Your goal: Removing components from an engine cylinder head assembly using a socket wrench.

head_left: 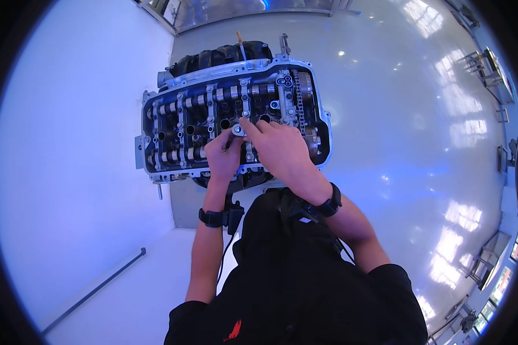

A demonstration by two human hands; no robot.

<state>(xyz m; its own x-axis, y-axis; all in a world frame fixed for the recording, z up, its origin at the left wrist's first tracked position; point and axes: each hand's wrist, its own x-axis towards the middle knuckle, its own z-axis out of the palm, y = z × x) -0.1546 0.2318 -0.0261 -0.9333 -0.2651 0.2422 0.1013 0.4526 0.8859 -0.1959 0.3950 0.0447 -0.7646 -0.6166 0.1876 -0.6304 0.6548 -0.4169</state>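
An engine cylinder head (149, 118) with its top uncovered lies in front of me, showing camshafts and rows of bolted caps. Over its middle I hold a small silver metal piece (237, 130) with a round, bolt-like centre. My left hand (223, 154) pinches it from the near left side. From the right, my right hand (279, 146) is closed with its fingertips against the same piece. Whether the piece touches the engine below is hidden by my fingers. A timing chain (299, 100) runs along the engine's right end, beyond my right hand.
A black intake manifold (207, 58) sits along the engine's far side, with a yellow-topped dipstick (240, 39) standing up there. A white wall (80, 115) rises close on the left. A metal bench (253, 14) stands at the back, and glossy floor (385, 144) stretches to the right.
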